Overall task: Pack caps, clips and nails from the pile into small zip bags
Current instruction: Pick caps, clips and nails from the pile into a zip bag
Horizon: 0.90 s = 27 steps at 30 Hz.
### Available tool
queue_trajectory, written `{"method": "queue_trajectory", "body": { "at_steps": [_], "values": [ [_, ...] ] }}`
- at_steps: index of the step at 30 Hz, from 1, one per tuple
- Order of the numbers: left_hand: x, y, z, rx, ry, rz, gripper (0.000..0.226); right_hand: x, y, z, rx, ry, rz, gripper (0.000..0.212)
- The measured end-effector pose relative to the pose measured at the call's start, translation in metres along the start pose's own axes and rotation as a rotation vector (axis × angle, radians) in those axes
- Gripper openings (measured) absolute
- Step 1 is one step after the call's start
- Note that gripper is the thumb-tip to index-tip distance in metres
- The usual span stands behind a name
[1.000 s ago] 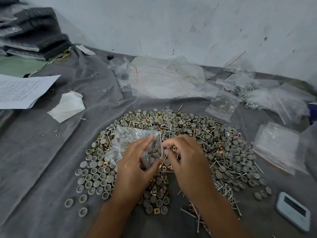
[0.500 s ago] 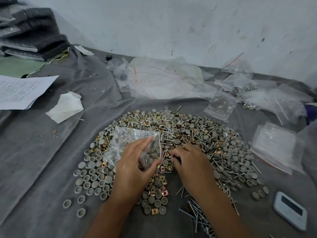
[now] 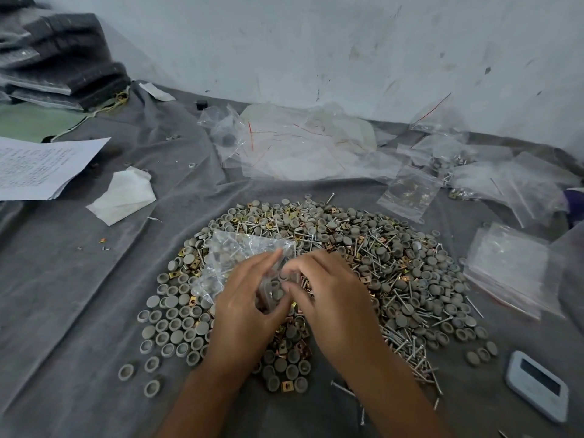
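A wide pile point(image 3: 395, 263) of grey round caps, brass square clips and thin steel nails lies on a grey cloth. My left hand point(image 3: 243, 308) holds a small clear zip bag point(image 3: 234, 257) over the pile's left part, thumb and fingers spreading its mouth. My right hand point(image 3: 328, 295) is at the bag's mouth, its fingertips pinching a grey cap point(image 3: 284, 275) there. Some caps and nails show through the bag. Both hands are blurred at the fingertips.
Empty and filled zip bags point(image 3: 407, 191) lie scattered behind the pile, with a stack of bags point(image 3: 512, 267) at the right. A white device point(image 3: 537, 384) sits at the lower right. Printed sheets point(image 3: 38, 165) and a folded tissue point(image 3: 126, 194) lie at the left.
My right hand has lifted from the pile and come to the bag's mouth with a cap. My left hand has kept the bag in place.
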<state>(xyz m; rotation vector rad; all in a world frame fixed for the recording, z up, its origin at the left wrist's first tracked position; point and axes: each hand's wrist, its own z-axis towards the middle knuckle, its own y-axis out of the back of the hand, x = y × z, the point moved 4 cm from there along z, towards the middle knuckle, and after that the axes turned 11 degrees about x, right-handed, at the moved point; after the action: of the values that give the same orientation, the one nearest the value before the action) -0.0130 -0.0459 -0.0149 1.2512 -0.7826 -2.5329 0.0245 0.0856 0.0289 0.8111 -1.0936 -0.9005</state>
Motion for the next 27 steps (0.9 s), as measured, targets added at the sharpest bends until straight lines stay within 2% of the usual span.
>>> {"method": "queue_trajectory", "body": {
  "at_steps": [2, 6, 7, 10, 12, 15, 22, 27],
  "values": [
    [0.000, 0.000, -0.001, -0.006, -0.006, 0.008, 0.058, -0.001, 0.000, 0.003, -0.016, -0.041, 0.000, 0.024],
    [0.002, -0.001, -0.001, 0.012, 0.029, 0.010, 0.067, -0.030, 0.014, -0.001, -0.181, -0.158, 0.098, 0.016],
    [0.002, 0.000, -0.001, 0.011, 0.033, 0.010, 0.067, -0.042, 0.014, -0.001, -0.151, -0.212, 0.109, 0.017],
    [0.002, 0.000, -0.002, 0.012, 0.032, 0.016, 0.067, -0.061, -0.001, 0.004, 0.093, -0.301, 0.048, 0.024],
    [0.003, -0.001, -0.002, 0.015, 0.037, 0.019, 0.069, -0.060, -0.012, 0.009, 0.181, -0.286, -0.006, 0.026],
    [0.002, -0.002, -0.002, 0.014, 0.025, 0.028, 0.070, -0.056, -0.019, 0.015, 0.202, -0.241, -0.074, 0.023],
    [0.003, -0.001, -0.001, 0.008, 0.017, 0.021, 0.069, -0.055, -0.023, 0.020, 0.157, -0.181, -0.133, 0.006],
    [0.003, 0.000, -0.001, 0.007, 0.027, 0.017, 0.068, -0.057, -0.016, 0.013, 0.044, -0.174, 0.017, 0.010]
  ]
}}
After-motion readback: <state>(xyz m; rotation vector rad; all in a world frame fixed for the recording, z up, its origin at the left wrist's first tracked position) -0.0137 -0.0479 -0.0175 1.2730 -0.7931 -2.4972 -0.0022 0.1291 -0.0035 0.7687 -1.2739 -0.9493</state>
